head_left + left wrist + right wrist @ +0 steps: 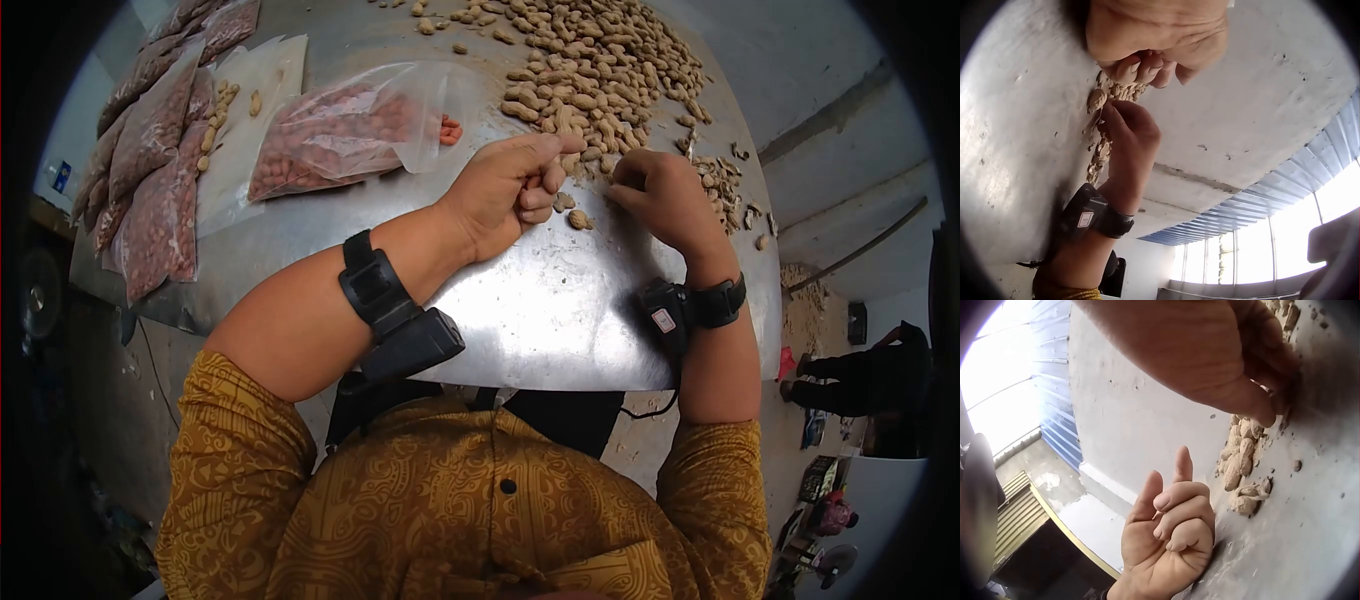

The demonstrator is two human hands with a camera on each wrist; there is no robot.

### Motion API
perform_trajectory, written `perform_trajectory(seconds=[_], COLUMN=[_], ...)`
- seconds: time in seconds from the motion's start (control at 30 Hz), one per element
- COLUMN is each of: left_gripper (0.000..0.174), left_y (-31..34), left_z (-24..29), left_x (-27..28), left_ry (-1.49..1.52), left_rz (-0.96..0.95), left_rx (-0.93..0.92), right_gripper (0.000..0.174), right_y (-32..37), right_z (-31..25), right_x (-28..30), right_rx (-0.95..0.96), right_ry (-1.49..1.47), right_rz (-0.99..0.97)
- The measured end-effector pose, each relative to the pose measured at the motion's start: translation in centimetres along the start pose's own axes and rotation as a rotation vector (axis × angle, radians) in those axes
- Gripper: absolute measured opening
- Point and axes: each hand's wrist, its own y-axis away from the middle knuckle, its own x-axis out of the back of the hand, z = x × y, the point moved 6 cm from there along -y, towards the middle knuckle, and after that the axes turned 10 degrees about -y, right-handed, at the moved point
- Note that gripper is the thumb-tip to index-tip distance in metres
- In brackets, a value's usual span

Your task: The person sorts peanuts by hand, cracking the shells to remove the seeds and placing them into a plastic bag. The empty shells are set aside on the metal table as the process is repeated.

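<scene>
My left hand [508,192] is beside the peanut pile [595,75]. The right wrist view shows the left hand [1169,540] with thumb and index finger raised apart and the other fingers curled toward the palm; nothing shows between thumb and index. My right hand [665,200] has its fingers bent down at the pile's near edge, touching or just above the metal tabletop; whether they pinch anything is hidden. A single unshelled peanut [579,219] lies between the hands. In the left wrist view, a peanut [1096,100] is close to the right hand's [1130,140] fingertips.
An unsealed clear bag of reddish kernels [335,140] lies left of the pile. Filled bags [155,150] are stacked at the far left, near several loose peanuts [215,125]. Broken shells [722,185] lie to the right. A person [870,375] is in the background at right.
</scene>
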Motion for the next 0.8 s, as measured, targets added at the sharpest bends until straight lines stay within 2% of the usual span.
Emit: perform_trajectory(seconds=[0.13, 0.23, 0.33, 0.57, 0.67, 0.8], left_gripper=[0.031, 0.031, 0.029, 0.027, 0.027, 0.023], left_y=[0.1, 0.2, 0.7, 0.8, 1.1, 1.0], left_z=[0.1, 0.4, 1.0, 1.6, 1.7, 1.7], left_x=[0.0, -0.3, -1.0, -0.8, -0.9, -0.7], left_ry=[-0.063, -0.181, -0.321, -0.536, -0.587, -0.612], left_rz=[0.074, 0.125, 0.125, 0.208, 0.185, 0.163], left_rx=[-0.035, -0.108, -0.191, -0.344, -0.296, -0.344], right_gripper=[0.013, 0.013, 0.015, 0.016, 0.015, 0.025], right_y=[0.2, 0.3, 0.5, 0.8, 0.7, 0.6], right_z=[-0.8, -0.8, -2.2, -2.6, -2.6, -2.6], right_x=[0.6, -0.2, -1.1, -1.7, -1.6, -1.7], right_rx=[0.008, -0.134, -0.053, -0.105, -0.065, -0.034], right_ry=[-0.220, -0.896, -1.001, -1.079, -1.059, -1.085], right_rz=[0.087, 0.103, 0.109, 0.136, 0.133, 0.151])
